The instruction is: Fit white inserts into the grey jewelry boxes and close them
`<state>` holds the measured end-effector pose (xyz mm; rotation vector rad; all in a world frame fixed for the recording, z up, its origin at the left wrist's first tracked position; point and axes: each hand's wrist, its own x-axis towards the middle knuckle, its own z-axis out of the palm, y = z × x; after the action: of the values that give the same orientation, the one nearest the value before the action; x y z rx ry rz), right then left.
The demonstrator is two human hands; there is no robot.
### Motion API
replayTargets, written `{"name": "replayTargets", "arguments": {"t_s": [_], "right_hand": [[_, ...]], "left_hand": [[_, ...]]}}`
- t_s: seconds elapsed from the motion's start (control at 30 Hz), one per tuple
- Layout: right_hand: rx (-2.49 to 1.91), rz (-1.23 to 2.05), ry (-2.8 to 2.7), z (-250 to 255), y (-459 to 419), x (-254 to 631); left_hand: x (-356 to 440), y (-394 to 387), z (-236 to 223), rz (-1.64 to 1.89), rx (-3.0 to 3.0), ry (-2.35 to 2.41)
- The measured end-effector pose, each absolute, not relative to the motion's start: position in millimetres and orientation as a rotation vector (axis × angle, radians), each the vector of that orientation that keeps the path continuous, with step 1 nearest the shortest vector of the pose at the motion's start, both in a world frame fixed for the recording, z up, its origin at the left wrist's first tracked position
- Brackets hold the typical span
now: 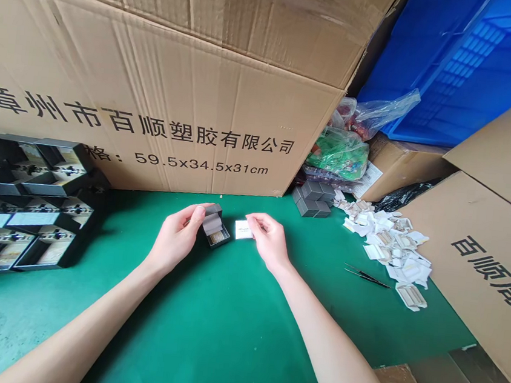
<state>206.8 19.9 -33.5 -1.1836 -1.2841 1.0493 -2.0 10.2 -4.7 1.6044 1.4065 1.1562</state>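
While L hand (176,236) grips open jewelry box (216,227)

A green-topped worktop (229,310) carries open black jewellery boxes (44,248) at left. Right of them lie grey boxes (312,198), white card scraps (391,245) and slim tweezers (365,275).
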Motion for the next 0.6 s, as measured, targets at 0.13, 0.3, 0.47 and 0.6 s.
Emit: {"name": "replayTargets", "arguments": {"t_s": [0.13, 0.3, 0.47, 0.6], "right_hand": [[-1.188, 1.066, -1.271, -28.8, 18.9, 207.8], [-1.189, 1.144, -1.249, -24.4, 17.3, 207.8], [-1.162, 1.217, -1.201, -26.0, 20.0, 209.8], [-1.138, 1.291, -1.17, -24.6, 21.2, 212.9]], "left_hand": [[-1.9, 9.0, -1.1, 1.168, 1.623, 1.429], [-0.4, 8.9, 0.5, 1.164, 1.506, 1.384], [-3.3, 12.1, -4.8, 1.111, 1.42, 1.468], [-7.6, 14.6, -8.5, 1.067, 1.449, 1.515]]}}
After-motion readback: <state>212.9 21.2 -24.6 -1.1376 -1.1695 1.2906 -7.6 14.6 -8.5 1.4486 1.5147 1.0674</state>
